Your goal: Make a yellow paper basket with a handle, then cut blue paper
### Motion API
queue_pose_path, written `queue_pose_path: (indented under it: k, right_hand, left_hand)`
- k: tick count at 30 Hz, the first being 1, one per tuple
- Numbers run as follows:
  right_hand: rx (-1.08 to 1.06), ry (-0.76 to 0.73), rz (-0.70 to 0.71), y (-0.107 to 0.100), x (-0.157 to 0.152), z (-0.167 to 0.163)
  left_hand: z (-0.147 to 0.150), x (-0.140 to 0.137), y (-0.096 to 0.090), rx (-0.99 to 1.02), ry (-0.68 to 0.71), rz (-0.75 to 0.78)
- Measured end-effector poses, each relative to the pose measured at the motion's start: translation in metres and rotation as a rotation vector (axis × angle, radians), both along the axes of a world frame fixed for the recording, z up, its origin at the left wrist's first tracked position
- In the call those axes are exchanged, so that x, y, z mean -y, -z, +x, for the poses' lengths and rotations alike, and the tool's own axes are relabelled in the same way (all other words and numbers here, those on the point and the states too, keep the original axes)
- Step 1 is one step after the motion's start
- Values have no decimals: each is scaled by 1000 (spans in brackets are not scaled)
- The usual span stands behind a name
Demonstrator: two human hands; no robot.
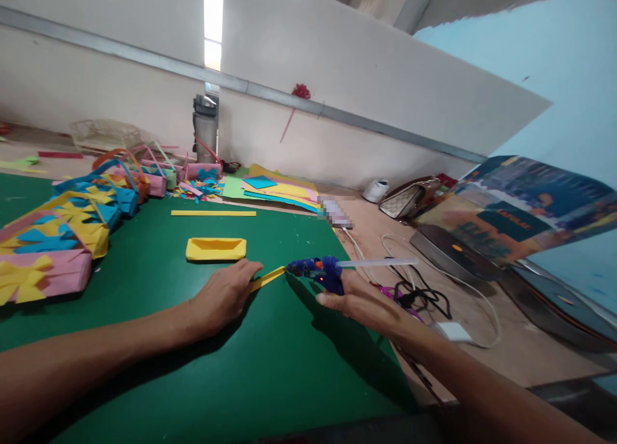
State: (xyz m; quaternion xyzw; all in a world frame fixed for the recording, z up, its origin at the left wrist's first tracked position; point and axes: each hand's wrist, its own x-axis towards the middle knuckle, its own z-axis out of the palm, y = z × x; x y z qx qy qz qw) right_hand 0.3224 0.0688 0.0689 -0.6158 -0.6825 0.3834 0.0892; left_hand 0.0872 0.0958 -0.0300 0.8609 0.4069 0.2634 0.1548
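My right hand [354, 296] is closed around a blue hot glue gun [308, 267] with a long glue stick [376, 262] out of its back. The gun's nozzle meets the far end of a narrow yellow paper strip [270, 279]. Pinched at the strip's other end is my left hand [231, 293], low over the green mat [216, 380]. Just beyond that hand lies an open yellow paper box [216, 250]. Farther back, a second yellow strip [213, 213] rests flat on the mat.
Finished paper baskets with bows [45, 274] line the left side. Coloured paper sheets [279, 190], paper scraps [205, 186] and a grey bottle [205, 129] stand at the back. On the right are a phone [335, 211], tangled cables [419, 293] and a white charger [453, 331].
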Motion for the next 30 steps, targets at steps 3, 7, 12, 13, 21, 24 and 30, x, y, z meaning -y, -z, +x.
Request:
queue_pose_path:
  k: [3, 7, 12, 13, 21, 24, 30]
  right_hand:
    - [15, -13, 24, -1, 1, -4]
    - [41, -60, 27, -3, 5, -13]
    - [-1, -124, -41, -1, 7, -24]
    - [-7, -140, -51, -1, 8, -25]
    - [-118, -231, -99, -5, 8, -37]
    - [-133, -268, -94, -5, 8, -40]
    - [-127, -323, -72, -2, 8, -48]
  left_hand:
    - [0, 0, 0, 23, -9, 7]
    - [2, 1, -2, 74, -25, 13]
    - [3, 3, -7, 156, -46, -9]
    - [3, 3, -8, 169, -48, -11]
    - [-1, -3, -10, 353, -82, -153]
    - [-1, -5, -12, 465, -134, -221]
    - [0, -5, -12, 584, -146, -309]
